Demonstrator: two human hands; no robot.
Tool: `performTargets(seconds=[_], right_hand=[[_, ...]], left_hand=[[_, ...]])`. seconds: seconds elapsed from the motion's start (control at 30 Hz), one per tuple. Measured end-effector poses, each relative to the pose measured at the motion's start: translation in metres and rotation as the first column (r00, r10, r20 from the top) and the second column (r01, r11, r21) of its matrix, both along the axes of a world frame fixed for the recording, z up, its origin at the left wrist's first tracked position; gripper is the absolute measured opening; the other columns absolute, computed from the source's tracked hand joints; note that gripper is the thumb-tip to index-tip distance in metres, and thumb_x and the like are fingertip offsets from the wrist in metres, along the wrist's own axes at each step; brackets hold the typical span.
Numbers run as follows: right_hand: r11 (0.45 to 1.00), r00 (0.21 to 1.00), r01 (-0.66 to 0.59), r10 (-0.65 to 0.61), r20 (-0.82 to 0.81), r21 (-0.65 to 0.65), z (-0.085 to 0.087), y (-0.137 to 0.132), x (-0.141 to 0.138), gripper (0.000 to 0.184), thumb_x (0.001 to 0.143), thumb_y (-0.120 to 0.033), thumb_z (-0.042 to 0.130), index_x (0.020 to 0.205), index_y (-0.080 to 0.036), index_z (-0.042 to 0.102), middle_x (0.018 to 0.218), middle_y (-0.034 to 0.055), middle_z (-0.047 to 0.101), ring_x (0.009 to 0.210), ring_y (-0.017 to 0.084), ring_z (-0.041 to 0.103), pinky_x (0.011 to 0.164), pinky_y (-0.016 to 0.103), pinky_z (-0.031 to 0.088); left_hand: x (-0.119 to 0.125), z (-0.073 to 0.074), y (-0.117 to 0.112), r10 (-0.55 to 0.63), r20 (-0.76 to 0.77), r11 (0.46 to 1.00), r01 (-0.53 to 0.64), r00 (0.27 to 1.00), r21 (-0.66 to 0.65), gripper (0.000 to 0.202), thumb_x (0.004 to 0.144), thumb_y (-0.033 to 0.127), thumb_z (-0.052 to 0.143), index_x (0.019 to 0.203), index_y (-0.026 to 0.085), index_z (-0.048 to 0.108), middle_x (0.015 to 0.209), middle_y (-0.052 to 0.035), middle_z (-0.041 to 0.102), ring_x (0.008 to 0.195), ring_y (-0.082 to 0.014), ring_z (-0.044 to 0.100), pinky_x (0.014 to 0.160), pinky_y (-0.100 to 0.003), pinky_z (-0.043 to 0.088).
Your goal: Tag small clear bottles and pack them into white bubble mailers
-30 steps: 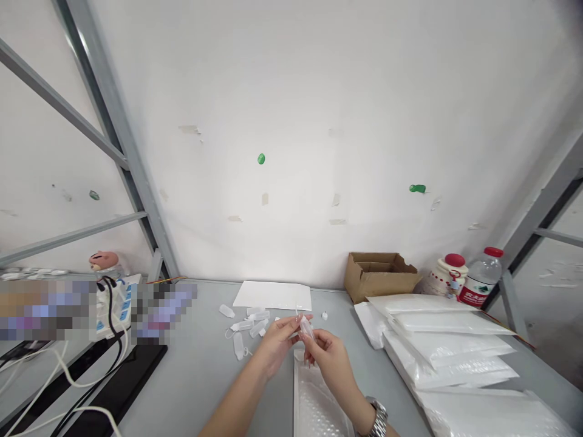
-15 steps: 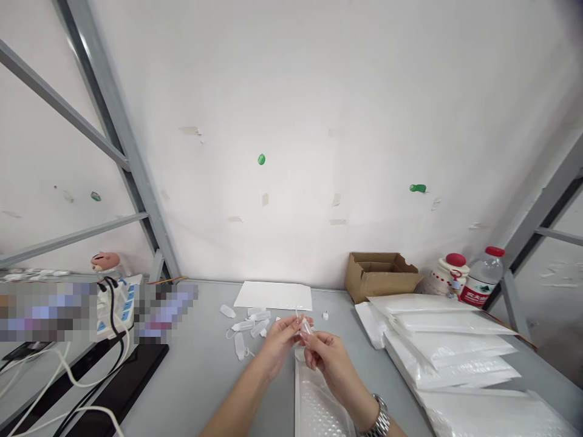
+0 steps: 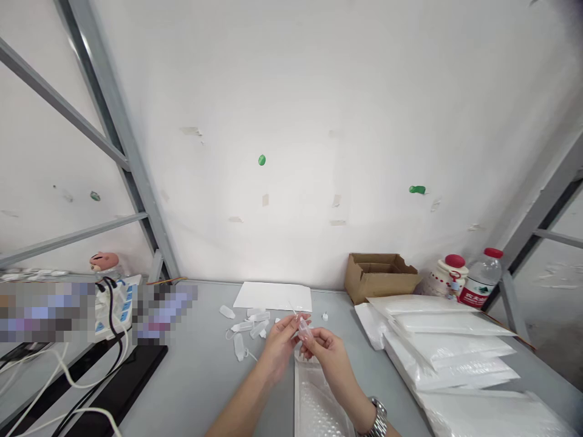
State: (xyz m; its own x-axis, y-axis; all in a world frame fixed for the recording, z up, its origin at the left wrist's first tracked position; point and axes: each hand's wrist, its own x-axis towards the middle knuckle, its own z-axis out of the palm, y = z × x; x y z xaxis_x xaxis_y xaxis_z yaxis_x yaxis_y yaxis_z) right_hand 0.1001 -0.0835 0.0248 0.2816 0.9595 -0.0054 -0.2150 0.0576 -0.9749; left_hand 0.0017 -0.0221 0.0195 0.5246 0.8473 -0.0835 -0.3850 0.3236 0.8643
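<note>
My right hand, a watch on its wrist, pinches the body of a small translucent squeeze bottle. My left hand has its fingers closed at the bottle's upper end, where a thin pale strand sticks up. What exactly the left fingertips grip there is too small to make out. Left of the hands, several similar small bottles lie loose, some with looped cap straps. Beneath the right forearm lies a bubble mailer.
A white sheet lies by the wall, with a small white cap to its right. Stacked bubble mailers, a cardboard box and a red-capped water bottle stand right. Left are a power strip, cables and a black slab.
Both hands stay together around the small bottle. The right fingers have shifted slightly on its body, and more of the bottle shows between the hands.
</note>
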Motion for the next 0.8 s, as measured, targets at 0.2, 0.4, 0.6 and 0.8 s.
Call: performTargets(seconds=[0.2,0.4,0.6,0.8], right_hand=[[1.000,1.000,0.010,-0.010,-0.023,-0.001,-0.007,0.001,0.003,0.035,0.059,-0.047,0.073,0.061,-0.014,0.062,0.048,-0.0012,0.059,0.046,0.010,0.050,0.051,0.023,0.039],[0.970,0.901,-0.217,0.241,-0.361,0.106,-0.007,0.001,0.009,0.028,0.070,-0.039,0.069,0.065,-0.012,0.064,0.058,0.0009,0.060,0.051,0.008,0.049,0.055,0.021,0.038],[0.896,0.734,-0.417,0.433,-0.523,0.156,-0.014,-0.001,0.007,0.026,0.077,-0.033,0.064,0.081,-0.007,0.067,0.060,0.0044,0.061,0.053,0.008,0.053,0.057,0.022,0.038],[0.907,0.743,-0.393,0.409,-0.530,0.149,-0.020,-0.001,0.004,0.021,0.074,-0.029,0.068,0.075,-0.008,0.068,0.059,0.0040,0.062,0.050,0.008,0.052,0.055,0.021,0.038]], left_hand=[[-0.003,0.002,0.000,0.035,-0.165,0.981,-0.002,0.986,0.195,0.038,0.069,0.048,0.062,0.084,0.015,0.070,0.081,-0.0059,0.067,0.074,-0.0178,0.056,0.076,-0.030,0.040],[-0.002,0.011,-0.005,-0.107,-0.044,0.994,0.108,0.993,0.019,0.052,0.068,0.059,0.057,0.092,0.014,0.069,0.096,-0.0115,0.066,0.085,-0.0214,0.057,0.080,-0.033,0.041],[-0.006,0.015,-0.003,-0.138,-0.079,0.990,0.135,0.987,-0.041,0.058,0.068,0.065,0.051,0.084,0.013,0.070,0.092,-0.0125,0.067,0.097,-0.0249,0.056,0.085,-0.032,0.040],[-0.006,0.016,-0.003,-0.080,-0.094,0.995,0.085,0.992,0.048,0.046,0.065,0.057,0.062,0.072,0.013,0.070,0.101,-0.0138,0.064,0.099,-0.0262,0.055,0.081,-0.031,0.041]])
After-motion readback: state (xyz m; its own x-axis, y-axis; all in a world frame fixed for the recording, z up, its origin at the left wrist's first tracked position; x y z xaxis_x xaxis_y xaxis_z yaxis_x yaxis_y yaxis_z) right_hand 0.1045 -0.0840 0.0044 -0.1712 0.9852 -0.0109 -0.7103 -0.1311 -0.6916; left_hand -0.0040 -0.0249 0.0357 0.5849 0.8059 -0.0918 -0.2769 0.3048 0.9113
